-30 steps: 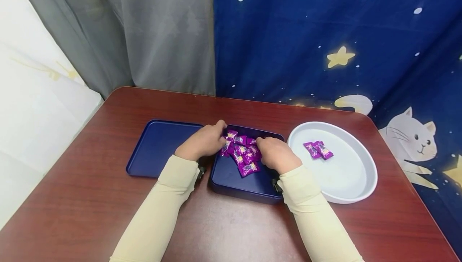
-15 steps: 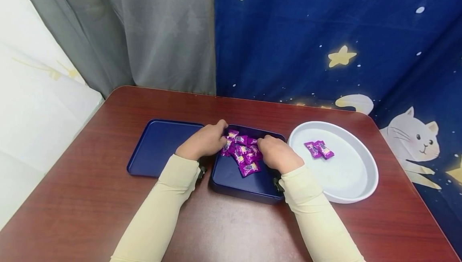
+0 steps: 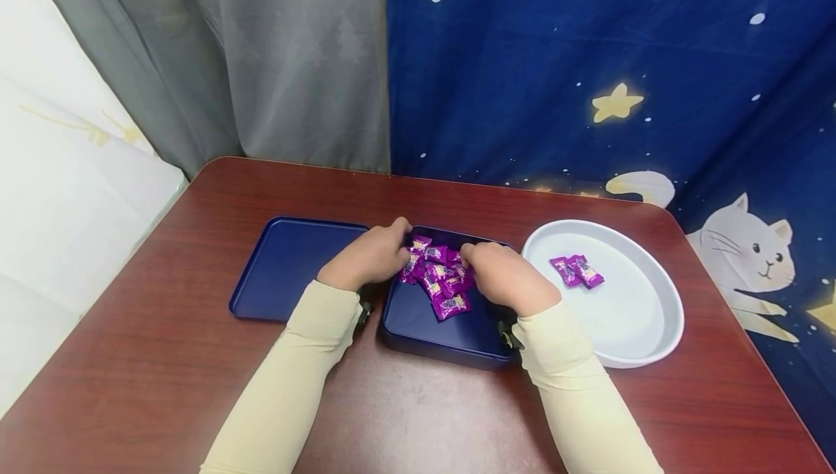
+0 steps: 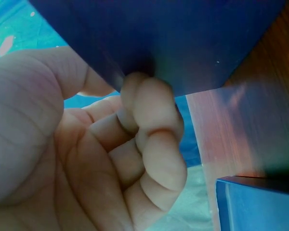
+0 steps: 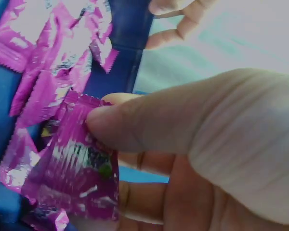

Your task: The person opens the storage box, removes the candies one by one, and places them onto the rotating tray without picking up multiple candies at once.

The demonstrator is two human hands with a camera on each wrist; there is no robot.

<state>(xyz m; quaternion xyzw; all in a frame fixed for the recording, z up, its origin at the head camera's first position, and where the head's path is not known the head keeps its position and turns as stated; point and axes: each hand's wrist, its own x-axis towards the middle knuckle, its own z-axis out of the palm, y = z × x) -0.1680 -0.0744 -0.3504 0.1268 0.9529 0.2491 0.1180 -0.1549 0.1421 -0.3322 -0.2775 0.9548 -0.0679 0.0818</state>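
Note:
A dark blue box (image 3: 451, 340) stands at the middle of the table, with several purple wrapped candies (image 3: 451, 305) heaped toward its far left part. My left hand (image 3: 366, 256) grips the box's left wall; in the left wrist view its curled fingers (image 4: 154, 110) press on the outside, and the thumb reaches up to the rim. Over the box's right side is my right hand (image 3: 509, 278). Between thumb and fingers it pinches one purple candy (image 5: 79, 168), plain in the right wrist view and mostly hidden in the head view.
A white oval tray (image 3: 666, 314) with two purple candies (image 3: 577, 271) stands right of the box, close to it. Left of the box lies a flat dark blue lid (image 3: 281, 271), partly behind my left hand. Curtains (image 3: 490, 82) hang behind the table's far edge.
My right hand has shifted slightly to the right and turned a little, its fingers still at the box's far right part. The left hand and the box have stayed in place.

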